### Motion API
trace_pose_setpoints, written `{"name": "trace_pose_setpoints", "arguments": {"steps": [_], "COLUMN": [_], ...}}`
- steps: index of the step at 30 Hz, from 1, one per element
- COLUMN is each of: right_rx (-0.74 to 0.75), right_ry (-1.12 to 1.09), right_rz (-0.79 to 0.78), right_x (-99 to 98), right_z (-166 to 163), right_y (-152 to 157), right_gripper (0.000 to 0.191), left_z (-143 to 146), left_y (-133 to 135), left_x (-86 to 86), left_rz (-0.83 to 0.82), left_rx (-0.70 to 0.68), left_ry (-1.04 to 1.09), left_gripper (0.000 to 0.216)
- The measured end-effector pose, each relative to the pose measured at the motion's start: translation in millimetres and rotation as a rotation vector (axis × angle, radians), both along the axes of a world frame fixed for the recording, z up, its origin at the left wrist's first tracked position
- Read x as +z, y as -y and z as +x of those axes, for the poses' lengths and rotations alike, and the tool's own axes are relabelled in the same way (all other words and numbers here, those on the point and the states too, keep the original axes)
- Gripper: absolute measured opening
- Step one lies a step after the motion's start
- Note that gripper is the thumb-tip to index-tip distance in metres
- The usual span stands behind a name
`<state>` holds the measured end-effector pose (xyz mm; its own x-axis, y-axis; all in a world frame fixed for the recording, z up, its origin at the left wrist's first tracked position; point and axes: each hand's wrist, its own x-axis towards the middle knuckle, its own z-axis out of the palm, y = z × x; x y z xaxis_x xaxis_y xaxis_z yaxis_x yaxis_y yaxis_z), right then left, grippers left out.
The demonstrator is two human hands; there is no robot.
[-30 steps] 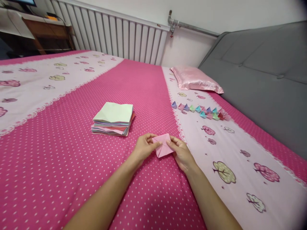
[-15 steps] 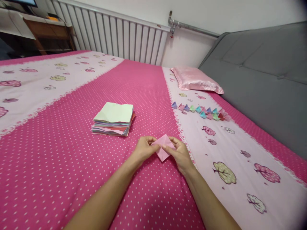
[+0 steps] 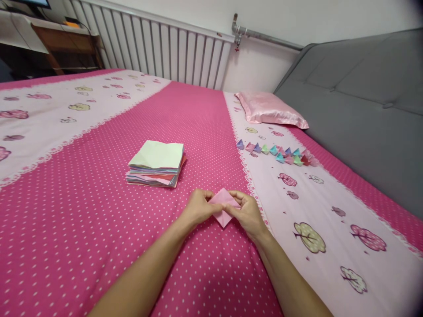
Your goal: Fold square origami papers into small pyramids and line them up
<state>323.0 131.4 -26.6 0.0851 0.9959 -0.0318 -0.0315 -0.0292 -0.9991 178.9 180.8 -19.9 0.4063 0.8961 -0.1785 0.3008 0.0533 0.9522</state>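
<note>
Pink paper: small folded square [image 3: 224, 198], pale matte pink, single colour on the visible face. Lighter than the deep pink cloth behind it.
Paper pose: turned as a diamond, one corner pointing away from the person, one pointing back toward them. Side corners partly covered by fingers.
Paper creases: straight line runs from near the thumbs down to the near corner, splitting that part in two. Far part looks smooth. Edges read straight, near and far corners sharp. Layer count: can't tell.
Paper location: between the hands, over the dotted middle band of the bed [image 3: 198, 119], nearer the person than the paper stack. Touching the cloth or not: can't tell.
Left hand [image 3: 199, 208]: fingers curled behind the paper's left side, thumb on the front, pinch closed on it.
Right hand [image 3: 248, 214]: same grip mirrored on the right side. Thumb tips just about meet at the paper's middle.
Paper stack [image 3: 156, 155]: left of the hands, well apart from them. Pale green sheet on top, mixed colours below, edges uneven.
Folded pieces [image 3: 273, 150]: small pointed shapes in purple, pink, green, teal, red. Grouped on the pale printed band, beyond and right of the hands.
Pillow [image 3: 269, 108]: shiny pink, behind the pieces, near the grey headboard [image 3: 357, 88].
</note>
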Motion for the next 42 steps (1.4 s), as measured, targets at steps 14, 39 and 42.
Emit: {"name": "trace_pose_setpoints", "arguments": {"steps": [14, 39, 42], "right_rx": [-0.076, -0.152, -0.135], "right_ry": [-0.111, 0.151, 0.132], "right_rz": [-0.045, 0.099, 0.106], "right_x": [6.0, 8.2, 6.3], "right_z": [4.4, -1.5, -1.4], "right_y": [-0.2, 1.3, 0.3], "right_gripper": [0.044, 0.039, 0.041], "left_z": [-8.5, -4.5, -5.1], "left_y": [-5.9, 0.3, -0.2], "left_x": [1.7, 2.6, 2.3], "left_rz": [-0.083, -0.155, -0.174], "left_rx": [0.081, -0.023, -0.026], "left_ry": [0.061, 0.206, 0.222], "left_gripper": [0.013, 0.040, 0.038]}}
